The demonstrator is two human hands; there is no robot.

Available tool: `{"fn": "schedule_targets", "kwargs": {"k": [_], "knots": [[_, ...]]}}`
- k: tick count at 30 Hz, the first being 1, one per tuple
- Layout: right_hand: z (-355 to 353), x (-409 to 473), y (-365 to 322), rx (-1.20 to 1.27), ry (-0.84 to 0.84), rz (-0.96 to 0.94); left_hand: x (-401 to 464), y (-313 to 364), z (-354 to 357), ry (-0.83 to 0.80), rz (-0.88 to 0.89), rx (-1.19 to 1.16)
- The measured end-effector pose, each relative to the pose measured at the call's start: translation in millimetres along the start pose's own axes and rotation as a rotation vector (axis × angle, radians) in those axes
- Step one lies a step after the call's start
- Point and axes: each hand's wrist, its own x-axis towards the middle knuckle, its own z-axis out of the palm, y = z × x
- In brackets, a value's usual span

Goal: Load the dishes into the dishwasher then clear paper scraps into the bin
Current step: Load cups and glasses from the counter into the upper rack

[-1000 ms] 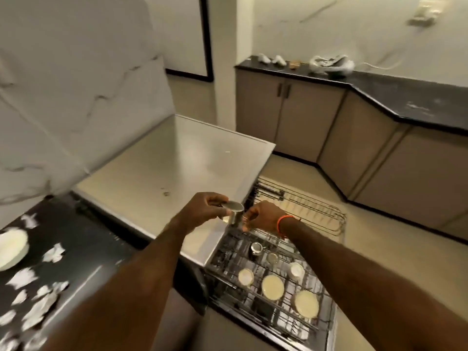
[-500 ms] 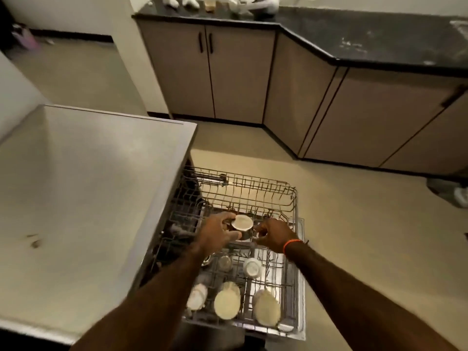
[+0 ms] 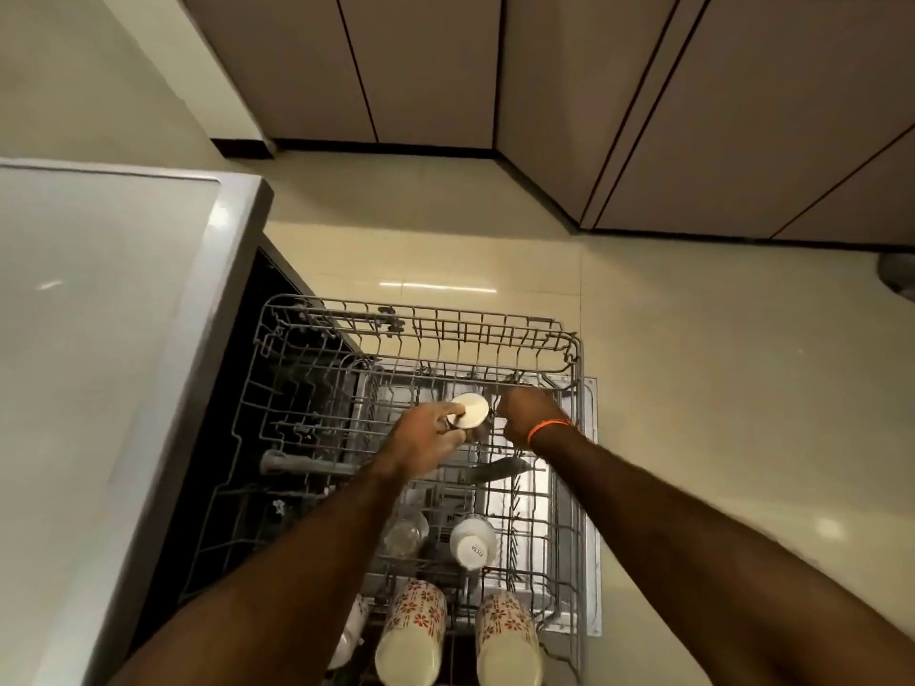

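Gripping a small steel cup [image 3: 469, 413] with your left hand [image 3: 428, 440], you hold it upside down over the far part of the pulled-out dishwasher rack [image 3: 569, 349]. Your right hand [image 3: 526, 415], fingers curled, sits just beside the cup; whether it pinches the cup or a wire, you cannot tell. Two flowered mugs [image 3: 413, 631] lie nearer you.

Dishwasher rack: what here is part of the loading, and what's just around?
Part of the job: steel cup held by left hand; right hand at the rack; white cup; floral dishes.

Just around: cabinets; countertop.
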Motion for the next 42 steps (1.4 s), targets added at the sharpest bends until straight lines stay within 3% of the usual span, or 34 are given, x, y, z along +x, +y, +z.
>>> {"fn": "schedule_targets", "kwargs": {"k": [10,23,33,42], "knots": [[21,14,5,0.004,-0.007,0.049,17,-7,8,-0.083,-0.032,0.076],[-7,-54,-12,0.053,0.109,0.015,-49,29,-29,0.030,0.015,0.186],[-52,-165,-89,0.081,0.202,-0.130,-213,50,-95,0.274,0.073,0.165],[-48,-285,-239,0.042,0.309,-0.478,-405,-14,-139,0.589,0.064,0.241]]}}
